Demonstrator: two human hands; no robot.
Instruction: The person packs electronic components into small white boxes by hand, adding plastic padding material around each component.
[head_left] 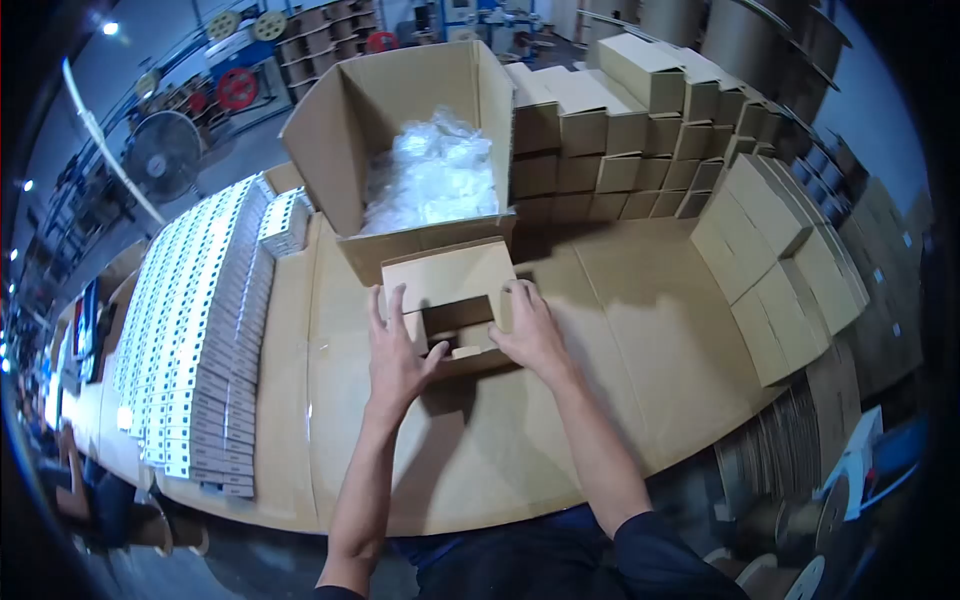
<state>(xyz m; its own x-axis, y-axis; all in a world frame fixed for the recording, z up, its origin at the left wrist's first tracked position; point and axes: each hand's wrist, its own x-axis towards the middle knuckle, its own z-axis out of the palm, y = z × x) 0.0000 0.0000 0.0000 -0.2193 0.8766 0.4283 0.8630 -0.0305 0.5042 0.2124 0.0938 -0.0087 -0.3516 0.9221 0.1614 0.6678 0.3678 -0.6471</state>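
In the head view a small brown cardboard box (445, 285) stands on the table just in front of a larger carton, its back lid raised and its near part open. My left hand (400, 350) holds the box's left side, fingers up along the outside and thumb at the front opening. On the right side my right hand (530, 335) grips the box, with the thumb at its front rim. The inside of the box is dark, and its contents cannot be made out. Behind it, the large open carton (325, 150) holds a heap of clear plastic bags (435, 170).
Rows of small white boxes (200, 320) are stacked at left. Closed brown boxes (620, 125) form a wall at the back right, and more brown boxes (770, 260) stand at right. Flat cardboard (770, 445) leans below the table's right edge. Another person's arm (70, 470) shows far left.
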